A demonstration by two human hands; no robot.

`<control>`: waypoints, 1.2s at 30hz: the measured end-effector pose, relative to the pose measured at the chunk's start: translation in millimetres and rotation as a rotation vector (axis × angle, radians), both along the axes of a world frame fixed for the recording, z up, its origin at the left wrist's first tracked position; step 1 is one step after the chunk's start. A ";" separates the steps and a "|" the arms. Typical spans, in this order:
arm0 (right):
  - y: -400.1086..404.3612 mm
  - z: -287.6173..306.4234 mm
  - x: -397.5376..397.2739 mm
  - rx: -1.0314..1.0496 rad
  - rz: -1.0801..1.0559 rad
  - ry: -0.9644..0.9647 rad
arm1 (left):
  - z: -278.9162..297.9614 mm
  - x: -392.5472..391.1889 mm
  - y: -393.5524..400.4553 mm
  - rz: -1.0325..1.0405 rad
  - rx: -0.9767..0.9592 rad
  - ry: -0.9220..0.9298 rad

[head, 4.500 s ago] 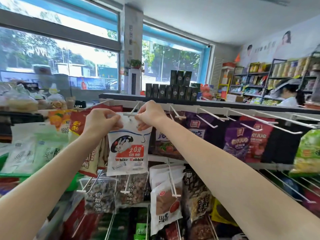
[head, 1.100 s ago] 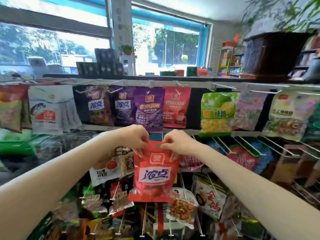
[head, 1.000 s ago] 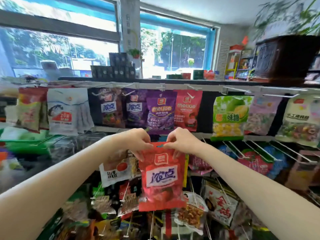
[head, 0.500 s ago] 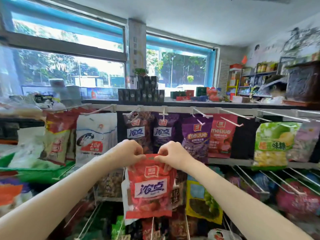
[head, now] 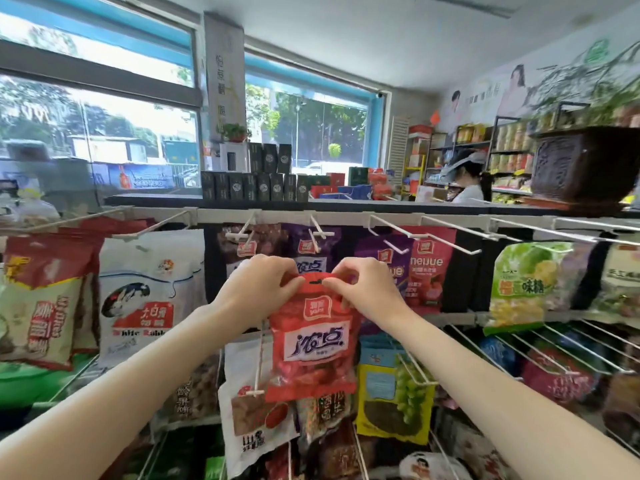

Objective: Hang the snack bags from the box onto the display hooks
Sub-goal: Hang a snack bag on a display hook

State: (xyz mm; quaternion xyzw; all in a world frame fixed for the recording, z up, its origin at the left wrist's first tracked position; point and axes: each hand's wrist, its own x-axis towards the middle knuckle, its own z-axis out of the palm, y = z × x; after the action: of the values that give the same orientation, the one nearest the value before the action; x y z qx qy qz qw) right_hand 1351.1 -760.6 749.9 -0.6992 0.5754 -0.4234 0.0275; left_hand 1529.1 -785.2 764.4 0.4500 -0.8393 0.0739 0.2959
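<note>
I am watching both hands carrying the red snack bag higher than it was half a second ago: it has been climbing from the level of the second rail toward the top row, so I judge the hanging itself is not yet done and the lift is nearing its end. The left hand is pinching the bag's top edge on the left of the hang slot, and the right hand is pinching it on the right, thumbs and forefingers closed on the header with the slot showing dark between them. The bag is hanging free below the hands, in front of the lower rows, near the middle of the display. Just above and beyond it, two white hooks are pointing toward me: one hook slightly left, another hook almost straight over the slot (that one looks the likelier target, though I cannot tell which is meant). Bags of the same brand are already hanging behind both. Open room is lying between the hands and the hook tips; to the right, longer bare hooks are jutting outward, and a lower hook is standing just left of the bag's body, an edge that could snag it.
</note>
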 end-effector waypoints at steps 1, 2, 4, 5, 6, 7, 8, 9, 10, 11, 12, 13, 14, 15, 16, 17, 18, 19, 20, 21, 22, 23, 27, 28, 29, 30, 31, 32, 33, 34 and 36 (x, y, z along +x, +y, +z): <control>-0.3 1.2 2.6 -0.011 -0.010 0.006 | 0.6 3.1 -1.6 -0.002 -0.004 0.013; -0.1 2.3 5.7 -0.012 -0.010 0.013 | 0.5 6.9 -2.7 0.000 -0.010 0.022; -1.8 3.2 13.3 -0.012 0.008 0.016 | -2.7 15.7 -4.0 0.000 -0.034 0.042; -3.4 3.1 17.7 -0.013 0.018 0.016 | -5.0 20.2 -4.1 -0.001 -0.055 0.056; -4.3 3.0 22.6 -0.011 0.031 0.017 | -7.7 25.1 -4.1 -0.001 -0.077 0.071; -5.9 2.2 28.0 -0.007 0.044 0.019 | -10.3 30.2 -4.2 0.004 -0.095 0.087; -7.3 1.8 33.8 -0.003 0.056 0.019 | -12.9 35.5 -4.7 0.012 -0.108 0.107; -9.3 1.3 39.9 -0.001 0.067 0.015 | -14.9 41.3 -5.9 0.024 -0.119 0.130; -11.9 0.8 46.1 -0.002 0.076 0.010 | -16.2 47.0 -7.2 0.035 -0.129 0.154; -15.1 0.5 52.5 -0.008 0.087 0.002 | -16.9 53.0 -8.5 0.045 -0.138 0.173; -17.8 1.1 59.2 -0.019 0.096 -0.006 | -16.9 58.7 -9.8 0.050 -0.148 0.190; -21.0 2.3 65.7 -0.040 0.104 -0.009 | -16.6 64.4 -11.5 0.053 -0.162 0.207; -23.7 4.2 71.9 -0.070 0.108 0.001 | -15.3 70.0 -13.2 0.056 -0.176 0.225; -26.8 6.7 77.4 -0.101 0.109 0.023 | -13.3 74.9 -15.0 0.064 -0.193 0.241; -29.4 10.0 82.3 -0.130 0.107 0.053 | -11.0 78.8 -17.0 0.071 -0.209 0.253; -32.7 13.6 86.2 -0.155 0.098 0.084 | -8.5 81.2 -19.7 0.077 -0.220 0.260; -36.8 17.1 89.4 -0.172 0.083 0.105 | -5.8 82.5 -23.3 0.082 -0.223 0.261; -41.7 20.0 91.9 -0.181 0.070 0.110 | -3.0 82.9 -27.8 0.092 -0.219 0.259; -47.1 21.9 94.0 -0.177 0.058 0.105 | -0.6 82.6 -32.8 0.100 -0.211 0.255; -53.1 22.8 95.2 -0.166 0.048 0.096 | 1.3 82.2 -38.6 0.103 -0.198 0.254; -59.3 22.8 95.7 -0.149 0.033 0.093 | 2.4 81.8 -44.9 0.103 -0.183 0.258; -65.4 21.9 95.9 -0.127 0.019 0.097 | 2.5 81.6 -51.4 0.107 -0.158 0.259; -87.8 17.1 100.0 -0.064 -0.029 0.106 | -0.6 75.8 -69.6 0.172 -0.042 0.268; -95.6 16.4 101.5 -0.058 -0.056 0.091 | -0.8 73.6 -71.0 0.184 -0.035 0.313; -104.2 15.7 102.2 -0.053 -0.084 0.060 | -2.0 71.6 -70.8 0.187 -0.033 0.363; -111.6 15.0 102.6 -0.051 -0.108 0.020 | -4.7 70.1 -70.0 0.174 -0.040 0.398; -119.0 13.6 102.5 -0.058 -0.126 -0.011 | -9.0 69.3 -69.0 0.151 -0.061 0.401; -125.4 12.4 102.7 -0.074 -0.142 -0.020 | -14.8 69.5 -68.0 0.120 -0.079 0.377; -131.7 11.0 103.3 -0.082 -0.161 -0.018 | -21.7 69.9 -67.3 0.086 -0.083 0.350; -136.3 10.3 104.6 -0.085 -0.178 -0.020 | -28.7 70.3 -66.9 0.056 -0.076 0.327; -144.7 10.3 110.4 -0.071 -0.168 -0.059 | -43.1 70.1 -67.2 0.034 -0.078 0.294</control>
State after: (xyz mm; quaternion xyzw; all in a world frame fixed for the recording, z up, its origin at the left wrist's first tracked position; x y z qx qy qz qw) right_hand 1461.5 -905.3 760.2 -0.6362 0.6156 -0.4648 -0.0162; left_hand 1599.3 -852.4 721.4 0.4584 -0.7757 0.0446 0.4315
